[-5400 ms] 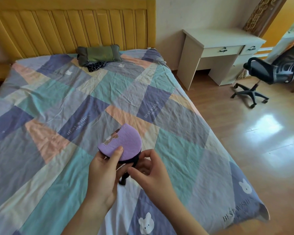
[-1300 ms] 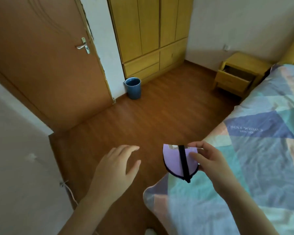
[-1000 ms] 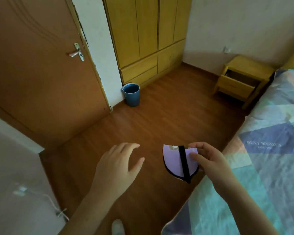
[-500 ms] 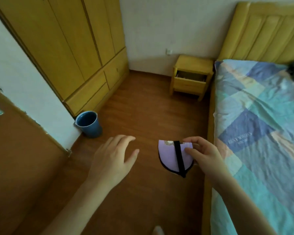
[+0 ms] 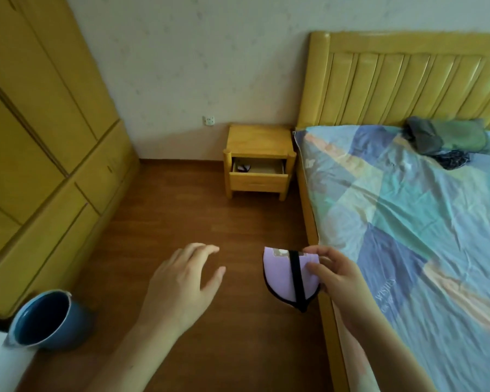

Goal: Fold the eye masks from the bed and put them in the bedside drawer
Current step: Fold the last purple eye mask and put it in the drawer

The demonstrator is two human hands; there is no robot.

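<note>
Mask (image 5: 283,274), lilac with a black edge, is folded in half and pinched at its right side between the thumb and fingers of the right hand (image 5: 335,274). A black strap (image 5: 295,275) runs down its middle and pokes out below the bottom tip. It hangs in the air over the wooden floor (image 5: 210,222), just left of the bed (image 5: 408,222) edge.

Left of the pinch, apart from the mask, the left hand (image 5: 181,287) is held palm down with fingers spread and loosely curved, holding nothing.

Far ahead of the pinch stands the nightstand (image 5: 259,142) against the wall, beside the headboard (image 5: 408,80). Its drawer (image 5: 258,176) is pulled out, and 1 small dark and pale item (image 5: 243,167) lies in its left corner; it is too small to tell what it is.

Ahead and right of the pinch, at the head of the bed, lies a green pillow (image 5: 458,135) with a dark patterned cloth (image 5: 451,159) just in front of it.

Left and slightly nearer than the pinch, a blue bin (image 5: 48,321) sits on the floor by the wardrobe (image 5: 40,137).
</note>
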